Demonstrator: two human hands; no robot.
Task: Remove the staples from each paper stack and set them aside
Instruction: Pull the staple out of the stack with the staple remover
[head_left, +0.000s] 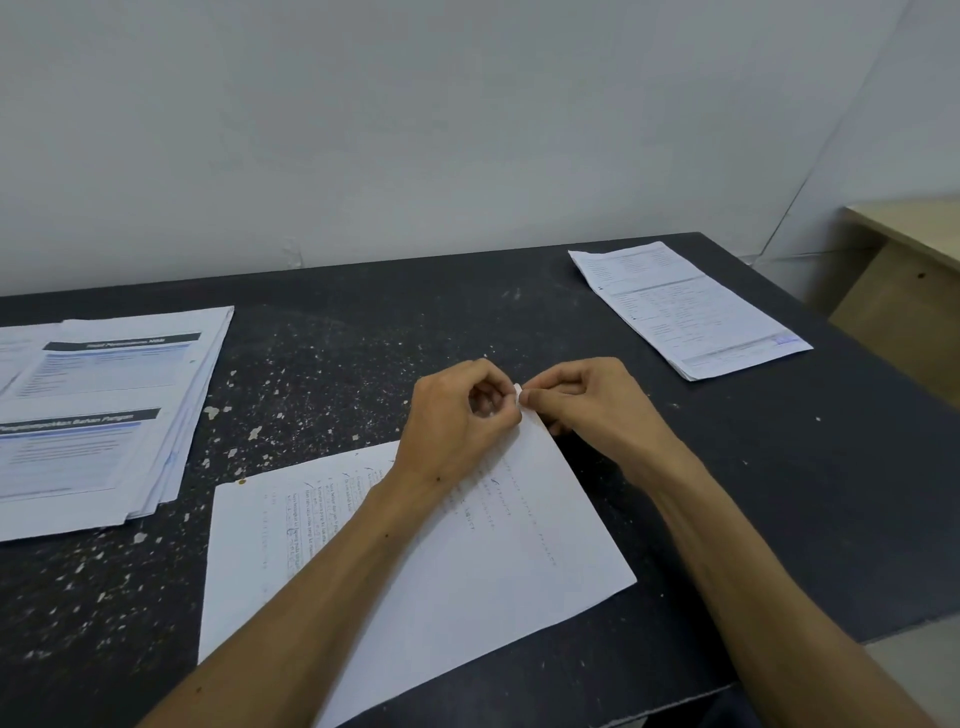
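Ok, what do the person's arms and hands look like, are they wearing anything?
Both forearms are bare, with no sleeves in view. The left hand and right hand are bare too: no gloves, rings, watch or wristbands are visible.

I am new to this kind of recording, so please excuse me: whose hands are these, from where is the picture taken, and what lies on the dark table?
There is no machine: a person works with bare hands. The one picture comes from a camera on the person's head, looking down. The left hand and the right hand both pinch the far corner of the paper stack in front. The staple itself is too small to see. On the black table a larger pile of printed papers lies at the left, and another printed stack at the far right.
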